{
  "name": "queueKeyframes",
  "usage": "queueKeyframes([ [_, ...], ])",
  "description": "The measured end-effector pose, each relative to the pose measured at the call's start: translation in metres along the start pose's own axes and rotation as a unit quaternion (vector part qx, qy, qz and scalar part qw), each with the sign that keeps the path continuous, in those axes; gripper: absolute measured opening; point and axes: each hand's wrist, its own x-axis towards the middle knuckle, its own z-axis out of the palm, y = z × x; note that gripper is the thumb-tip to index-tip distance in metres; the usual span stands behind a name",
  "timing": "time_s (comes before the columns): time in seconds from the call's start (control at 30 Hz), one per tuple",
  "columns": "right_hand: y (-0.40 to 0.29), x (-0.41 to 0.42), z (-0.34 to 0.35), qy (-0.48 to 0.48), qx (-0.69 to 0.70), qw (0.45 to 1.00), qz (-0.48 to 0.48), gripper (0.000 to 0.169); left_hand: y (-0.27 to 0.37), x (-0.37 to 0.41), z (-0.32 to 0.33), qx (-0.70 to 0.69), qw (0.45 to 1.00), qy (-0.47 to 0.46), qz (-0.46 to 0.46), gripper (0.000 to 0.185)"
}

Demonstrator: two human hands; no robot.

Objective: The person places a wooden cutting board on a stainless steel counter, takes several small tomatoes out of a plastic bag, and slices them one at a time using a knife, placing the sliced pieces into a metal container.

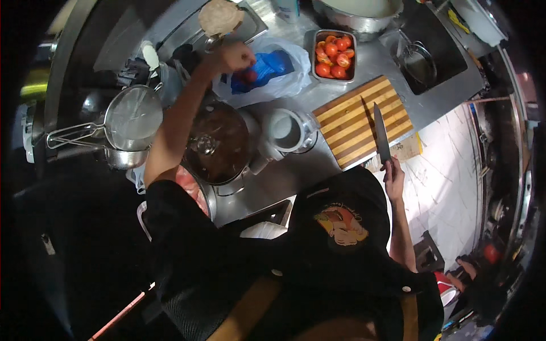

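My right hand (394, 177) grips the handle of a kitchen knife (382, 130), its blade pointing away over a striped wooden cutting board (356, 117). My left hand (234, 57) is stretched out above a blue plastic bag (273, 64) that lies inside a white plastic bag (298, 70). Its fingers are curled, and whether they hold anything is hidden. A red round item, likely a tomato (248, 76), shows in the blue bag just below the hand. Beyond the board stands a steel container (314, 59) of cut tomatoes (337, 55).
A glass-lidded pot (222, 149) sits beneath my left forearm, beside a pale grey container (286, 132). Wire-handled strainers (134, 117) are at left. A large steel pot (362, 17) stands at the back, near a sink (448, 64). Another person's hand (463, 273) appears lower right.
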Motion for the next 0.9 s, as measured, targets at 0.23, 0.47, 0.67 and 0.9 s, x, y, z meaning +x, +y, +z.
queueKeyframes([
  [0.23, -0.014, 0.018, 0.019, -0.041, -0.063, 0.993, -0.087, 0.031, -0.092, 0.020, 0.124, 0.255, 0.951, 0.140, -0.104, 0.034],
  [0.47, -0.007, 0.024, 0.011, -0.019, -0.024, 0.999, -0.044, 0.021, 0.002, -0.015, 0.063, -0.246, 0.945, 0.195, -0.090, 0.039],
  [0.67, -0.003, 0.046, 0.000, -0.080, -0.013, 0.996, -0.034, 0.022, 0.190, -0.090, 0.049, -0.487, 0.839, 0.214, 0.117, 0.053],
  [0.9, -0.012, 0.082, -0.062, -0.044, -0.117, 0.985, -0.118, 0.024, 0.296, -0.024, 0.179, -0.730, 0.669, 0.097, 0.099, 0.058],
])
